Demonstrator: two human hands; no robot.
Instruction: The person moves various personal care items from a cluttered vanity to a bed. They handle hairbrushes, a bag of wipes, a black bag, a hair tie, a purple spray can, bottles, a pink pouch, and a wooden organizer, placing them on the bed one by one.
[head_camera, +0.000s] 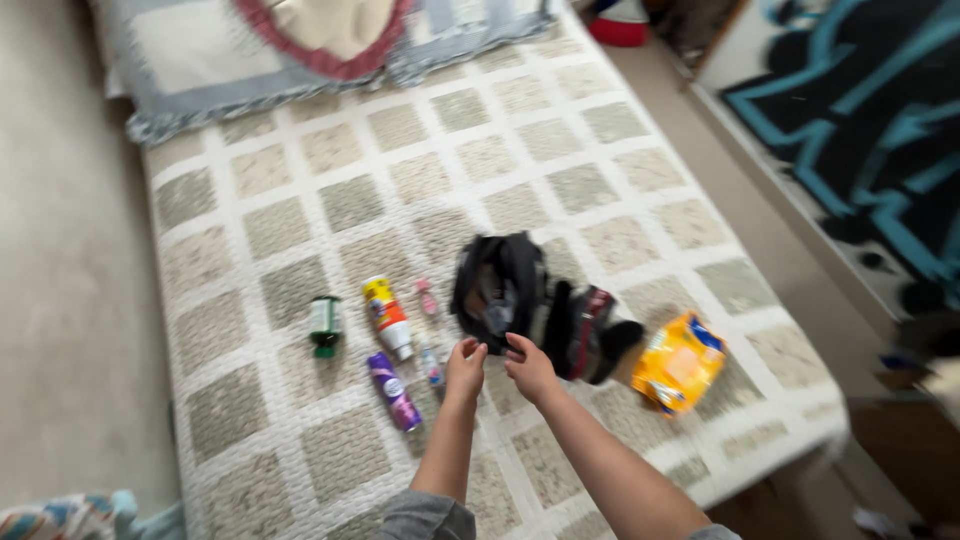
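Both my hands reach out over a bed with a checked quilt (300, 240). My left hand (464, 368) and my right hand (529, 366) hover side by side just in front of an open black pouch (497, 285). Neither hand holds anything, and the fingers look loosely curled; the blur hides detail. Left of my hands lie a purple tube (393, 390), a yellow and white bottle (387, 316), a small clear bottle (431, 366), a small pink item (427, 297) and a green bottle (325, 325). Dark folded items (590, 330) lie right of the pouch.
A yellow packet (680, 363) lies near the bed's right edge. Pillows (250, 50) sit at the head of the bed. A blue and black patterned rug (870, 130) covers the floor at right. A beige wall runs along the left side.
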